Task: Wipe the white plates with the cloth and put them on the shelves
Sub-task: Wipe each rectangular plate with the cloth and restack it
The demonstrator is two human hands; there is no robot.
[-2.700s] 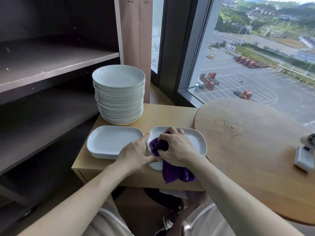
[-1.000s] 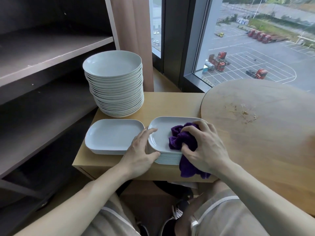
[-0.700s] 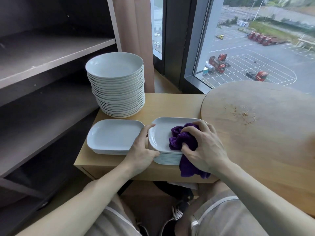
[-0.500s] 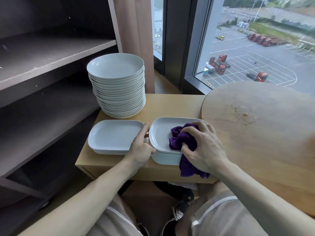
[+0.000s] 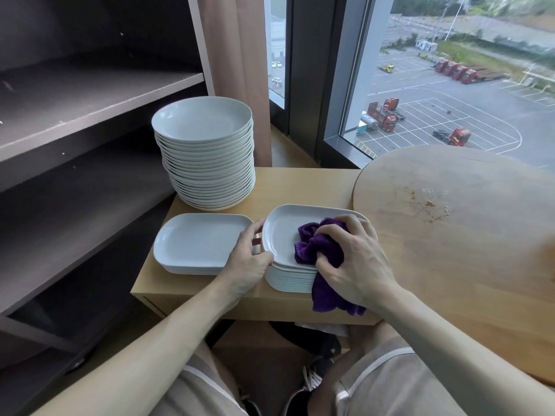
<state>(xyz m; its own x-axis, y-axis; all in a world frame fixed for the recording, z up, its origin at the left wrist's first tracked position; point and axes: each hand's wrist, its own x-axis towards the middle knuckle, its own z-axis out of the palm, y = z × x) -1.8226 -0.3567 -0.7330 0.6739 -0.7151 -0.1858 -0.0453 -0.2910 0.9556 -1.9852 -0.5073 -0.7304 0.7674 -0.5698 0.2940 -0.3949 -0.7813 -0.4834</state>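
Here, fuzzy purple cloth (image 5: pixel 313 246) in curled right fingers (image 5: pixel 356 228), left fingers (image 5: pixel 250 235) pinching glossy plate (image 5: pixel 282 232).

Right hand (image 5: pixel 354 259) hides much of cloth (image 5: pixel 312 244). Round table (image 5: pixel 465 235) cut off at 3 o'clock, shelves (image 5: pixel 90 94) at 9.

On the small table (image 5: pixel 303 183) I count three piles of plates: one round stack (image 5: pixel 207 163) at its back, a low rectangular stack (image 5: pixel 198 241) and a taller rectangular stack (image 5: pixel 288 280) at its front. One purple cloth (image 5: pixel 318 244).
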